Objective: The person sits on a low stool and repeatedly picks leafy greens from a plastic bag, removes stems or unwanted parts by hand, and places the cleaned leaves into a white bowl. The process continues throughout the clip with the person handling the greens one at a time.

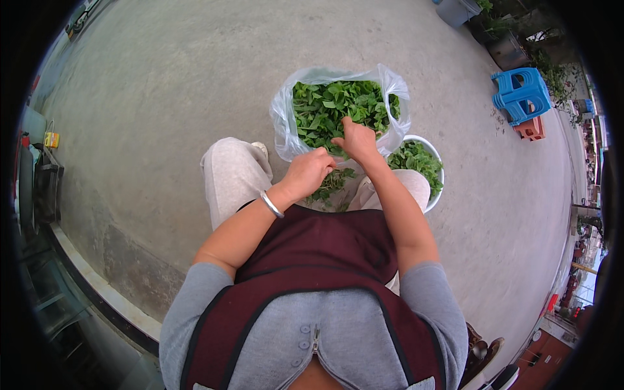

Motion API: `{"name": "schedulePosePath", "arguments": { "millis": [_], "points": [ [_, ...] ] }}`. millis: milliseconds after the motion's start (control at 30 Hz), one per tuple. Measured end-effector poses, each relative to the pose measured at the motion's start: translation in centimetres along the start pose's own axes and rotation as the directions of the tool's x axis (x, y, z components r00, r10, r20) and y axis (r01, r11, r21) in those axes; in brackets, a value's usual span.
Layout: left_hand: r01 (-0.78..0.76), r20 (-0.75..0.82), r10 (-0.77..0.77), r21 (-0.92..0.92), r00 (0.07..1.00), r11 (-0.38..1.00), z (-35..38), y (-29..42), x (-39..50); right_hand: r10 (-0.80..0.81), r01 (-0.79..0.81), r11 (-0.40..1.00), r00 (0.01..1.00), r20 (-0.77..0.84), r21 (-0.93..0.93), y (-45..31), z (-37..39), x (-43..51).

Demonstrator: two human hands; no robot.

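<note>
A clear plastic bag point(285, 124) full of leafy green sprigs point(336, 105) stands open on the concrete in front of my knees. Over the bag's near right part is my right hand point(360, 140), its index finger and thumb apart at the leaves; whether it holds a sprig is hard to tell. Nearer to me, at the bag's front edge, my left hand point(311, 169) has its fingers pinched together, with a bit of green stem seeming to show at the fingertips. Beneath it a pile of stems and leaves point(334, 183) lies on the ground between my legs.
Right of the bag, partly behind my right knee, stands a white basin point(441, 170) of green leaves. Stacked blue plastic stools point(524, 92) and a reddish stool point(531, 129) are at the upper right, near grey buckets point(456, 12) and plants. A dark bag point(48, 185) is at far left.
</note>
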State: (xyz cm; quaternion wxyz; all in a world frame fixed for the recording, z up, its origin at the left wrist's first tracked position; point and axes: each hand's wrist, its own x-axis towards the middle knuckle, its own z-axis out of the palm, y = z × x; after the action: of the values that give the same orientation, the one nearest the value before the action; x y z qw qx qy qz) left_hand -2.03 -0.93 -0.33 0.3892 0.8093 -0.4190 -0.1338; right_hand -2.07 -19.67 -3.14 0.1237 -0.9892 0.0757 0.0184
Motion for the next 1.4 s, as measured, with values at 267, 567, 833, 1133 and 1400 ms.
{"name": "schedulePosePath", "arguments": {
  "millis": [267, 567, 833, 1133, 1400],
  "points": [
    [0.024, 0.236, 0.032, -0.228, 0.971, 0.973, 0.4, -0.9, -0.2, 0.12, -0.057, 0.896, 0.986, -0.117, 0.441, 2.8, -0.1, -0.2],
    [0.199, 0.031, -0.216, -0.531, 0.976, 0.823, -0.5, -0.8, 0.9, 0.154, -0.334, -0.146, 0.922, 0.354, 0.931, 4.0, -3.2, -1.4],
    [0.144, -0.121, -0.214, -0.425, 0.969, 0.894, -0.3, -1.4, 0.9, 0.129, -0.262, 0.155, 0.961, 0.244, 0.952, 3.5, -2.4, -0.6],
    [0.167, -0.09, -0.204, -0.312, 0.975, 0.935, -0.2, -2.0, 0.9, 0.263, -0.223, 0.861, 0.964, -0.026, 0.458, 3.6, -4.1, -0.9],
    [0.091, 0.033, -0.091, 0.009, 0.995, 0.996, 0.2, -1.1, 0.0, -0.14, 0.138, 0.989, 0.989, 0.056, 0.045, 0.5, -1.5, -0.7]
  ]
}}
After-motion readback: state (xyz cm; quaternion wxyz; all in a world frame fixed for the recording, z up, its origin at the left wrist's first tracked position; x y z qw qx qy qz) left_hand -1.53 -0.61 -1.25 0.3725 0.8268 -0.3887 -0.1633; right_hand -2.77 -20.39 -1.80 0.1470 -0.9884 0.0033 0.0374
